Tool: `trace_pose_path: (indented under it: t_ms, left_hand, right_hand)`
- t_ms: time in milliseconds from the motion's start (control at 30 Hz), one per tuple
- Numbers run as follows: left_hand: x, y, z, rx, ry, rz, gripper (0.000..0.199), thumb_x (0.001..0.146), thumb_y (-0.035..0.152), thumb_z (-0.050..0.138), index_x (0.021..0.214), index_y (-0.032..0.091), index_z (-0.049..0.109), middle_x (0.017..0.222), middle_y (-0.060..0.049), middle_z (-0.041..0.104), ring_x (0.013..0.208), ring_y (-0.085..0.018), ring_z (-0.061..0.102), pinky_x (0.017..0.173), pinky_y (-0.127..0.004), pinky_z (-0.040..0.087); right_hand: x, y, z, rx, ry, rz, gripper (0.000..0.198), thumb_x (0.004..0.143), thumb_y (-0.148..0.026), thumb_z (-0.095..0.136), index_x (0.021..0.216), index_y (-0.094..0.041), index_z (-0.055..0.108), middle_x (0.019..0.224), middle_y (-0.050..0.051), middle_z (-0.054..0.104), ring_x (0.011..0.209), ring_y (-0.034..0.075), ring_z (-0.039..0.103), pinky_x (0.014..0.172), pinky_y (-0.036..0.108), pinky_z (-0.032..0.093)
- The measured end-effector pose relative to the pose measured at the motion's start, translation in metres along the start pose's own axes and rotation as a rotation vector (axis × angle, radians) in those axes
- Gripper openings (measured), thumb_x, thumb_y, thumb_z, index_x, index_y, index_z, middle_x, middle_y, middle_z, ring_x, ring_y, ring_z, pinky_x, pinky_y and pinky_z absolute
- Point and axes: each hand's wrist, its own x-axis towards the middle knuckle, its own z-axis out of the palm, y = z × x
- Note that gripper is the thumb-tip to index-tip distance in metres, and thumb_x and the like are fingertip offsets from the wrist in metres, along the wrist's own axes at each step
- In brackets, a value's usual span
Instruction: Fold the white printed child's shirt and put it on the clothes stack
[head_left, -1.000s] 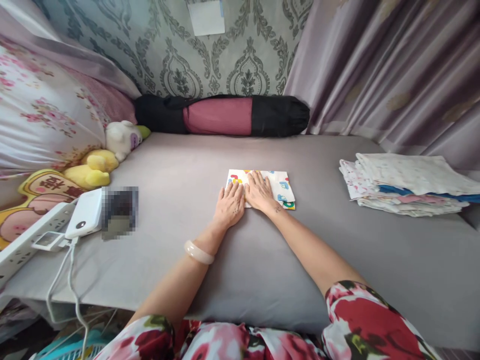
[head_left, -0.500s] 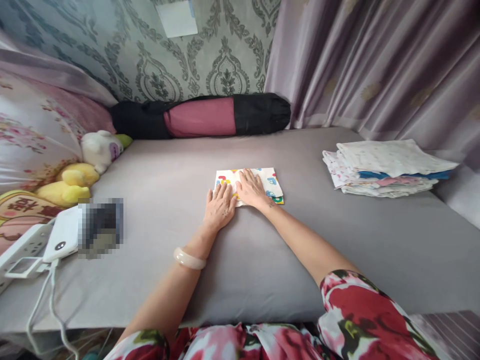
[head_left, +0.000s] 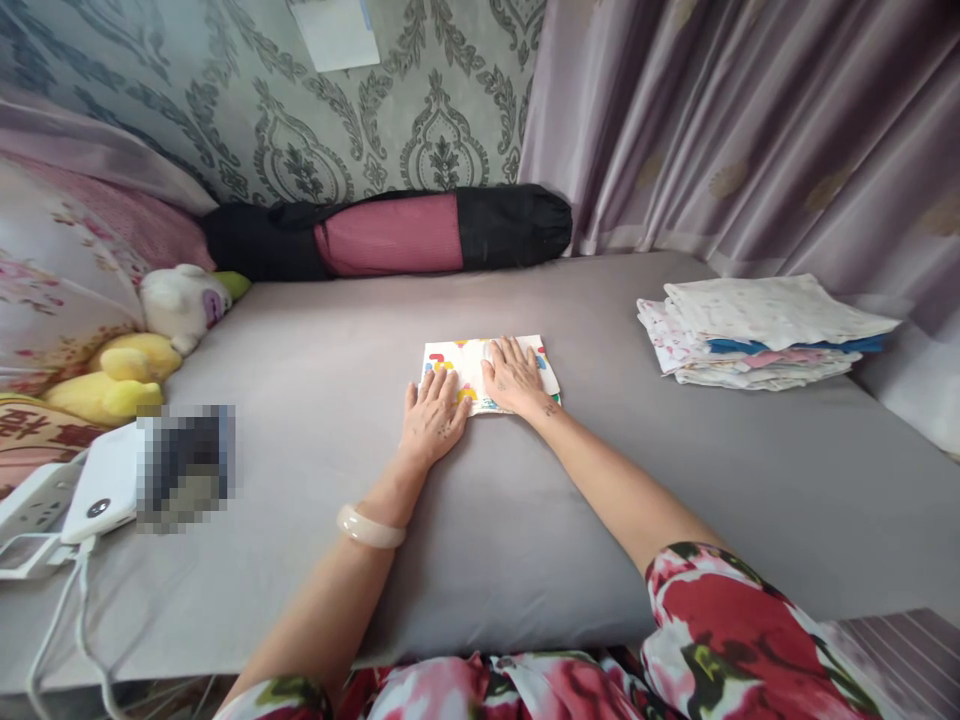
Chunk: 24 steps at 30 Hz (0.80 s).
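Observation:
A folded white cloth with a colourful print (head_left: 474, 362) lies flat on the grey sheet in front of me. My left hand (head_left: 435, 415) rests palm down on its near left corner, fingers stretched out. On the cloth's right half, my right hand (head_left: 517, 378) lies flat with its fingers spread. Parts of the cloth are hidden under both hands. A strip of green shows beneath its right edge.
To the right is a stack of folded cloths (head_left: 765, 315). A long black and pink bag (head_left: 390, 235) lies along the wall. On the left are a yellow plush toy (head_left: 112, 385), a white plush toy (head_left: 180, 300), a white power bank (head_left: 105, 485) with cables and a power strip (head_left: 37, 500).
My right hand has slid to the right across the cloth, away from my left hand. The left hand has shifted slightly toward the cloth's near left corner. The view has turned a little right.

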Motion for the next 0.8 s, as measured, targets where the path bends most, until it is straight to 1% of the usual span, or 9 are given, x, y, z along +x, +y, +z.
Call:
trace_pose_path:
  t_ms: [133, 267, 367, 533, 700, 800]
  left_hand:
    - [0.000, 0.000, 0.000, -0.009, 0.003, 0.002, 0.056, 0.095, 0.045, 0.033, 0.145, 0.020, 0.037, 0.154, -0.009, 0.033, 0.144, -0.026, 0.024, 0.116, -0.051, 0.018]
    - [0.000, 0.000, -0.001, -0.001, 0.013, 0.003, 0.055, 0.095, 0.045, 0.034, 0.144, 0.021, 0.037, 0.153, -0.009, 0.034, 0.143, -0.026, 0.026, 0.116, -0.051, 0.018]
    - [-0.001, 0.001, -0.001, 0.002, 0.017, 0.000, 0.054, 0.095, 0.045, 0.033, 0.144, 0.021, 0.037, 0.153, -0.009, 0.034, 0.143, -0.026, 0.026, 0.116, -0.051, 0.019]
    - [-0.001, 0.002, -0.002, -0.019, -0.004, -0.010, 0.055, 0.095, 0.045, 0.033, 0.145, 0.020, 0.036, 0.154, -0.010, 0.033, 0.144, -0.027, 0.025, 0.116, -0.051, 0.019]
    - [0.000, 0.003, -0.003, -0.027, -0.004, -0.011, 0.055, 0.095, 0.044, 0.033, 0.144, 0.018, 0.037, 0.153, -0.010, 0.033, 0.144, -0.026, 0.025, 0.116, -0.050, 0.021]
    - [0.000, 0.003, -0.002, -0.034, -0.003, -0.011, 0.055, 0.095, 0.044, 0.034, 0.144, 0.019, 0.038, 0.154, -0.009, 0.032, 0.144, -0.026, 0.025, 0.116, -0.049, 0.021]
  right_hand:
    - [0.000, 0.000, -0.001, 0.006, 0.018, -0.007, 0.057, 0.099, -0.037, 0.023, 0.147, -0.009, 0.033, 0.155, 0.014, 0.028, 0.145, 0.026, 0.018, 0.117, 0.049, 0.009]
    - [0.000, 0.003, -0.006, 0.043, -0.030, -0.005, 0.056, 0.099, -0.036, 0.023, 0.147, -0.009, 0.032, 0.156, 0.014, 0.027, 0.145, 0.025, 0.017, 0.117, 0.047, 0.010]
    - [-0.003, 0.009, -0.012, 0.059, -0.046, 0.014, 0.057, 0.099, -0.036, 0.022, 0.148, -0.009, 0.030, 0.157, 0.014, 0.025, 0.145, 0.025, 0.017, 0.117, 0.047, 0.010]
    - [-0.012, 0.022, -0.022, 0.013, -0.016, 0.052, 0.057, 0.099, -0.036, 0.023, 0.147, -0.006, 0.031, 0.157, 0.016, 0.023, 0.146, 0.027, 0.016, 0.117, 0.047, 0.010]
    - [-0.014, 0.029, -0.018, 0.003, -0.016, 0.064, 0.058, 0.099, -0.038, 0.023, 0.148, -0.007, 0.030, 0.157, 0.015, 0.023, 0.145, 0.028, 0.017, 0.117, 0.046, 0.013]
    - [-0.015, 0.028, -0.014, 0.009, -0.012, 0.080, 0.058, 0.099, -0.038, 0.024, 0.148, -0.008, 0.030, 0.157, 0.014, 0.023, 0.145, 0.028, 0.019, 0.117, 0.045, 0.014]
